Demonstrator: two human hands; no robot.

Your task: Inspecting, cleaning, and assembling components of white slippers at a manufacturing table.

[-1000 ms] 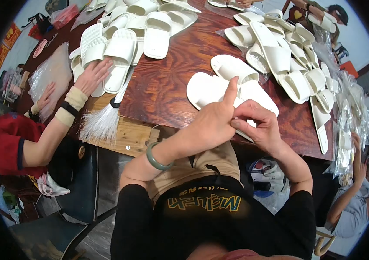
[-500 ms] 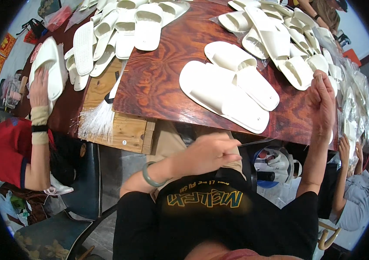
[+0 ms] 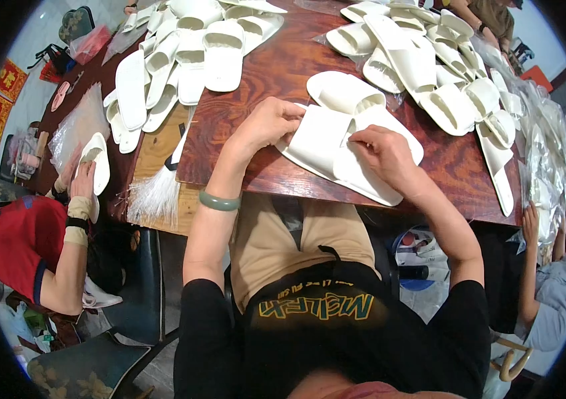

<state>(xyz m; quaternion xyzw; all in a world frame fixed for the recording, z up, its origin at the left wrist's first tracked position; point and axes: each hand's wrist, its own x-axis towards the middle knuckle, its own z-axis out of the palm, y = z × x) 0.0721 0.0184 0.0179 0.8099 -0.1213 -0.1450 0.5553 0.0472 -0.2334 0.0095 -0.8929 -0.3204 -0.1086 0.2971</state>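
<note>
A pair of white slippers lies on the reddish-brown table in front of me, the near slipper partly overlapping the far slipper. My left hand, with a green bangle on its wrist, has its bent fingers closed on the left end of the near slipper, by its strap. Over the same slipper, my right hand pinches thumb and fingertips together at the strap's right edge. Whatever lies between those fingertips is too small to make out.
Piles of white slippers lie at back left and back right. A bundle of white strands hangs by the table's left edge. At left, a person in red handles another slipper. Plastic-wrapped slippers are at right.
My left hand has risen from my lap to the near slipper. My right hand has come leftward from the table's right side to the same slipper. The person at left has lowered their slipper.
</note>
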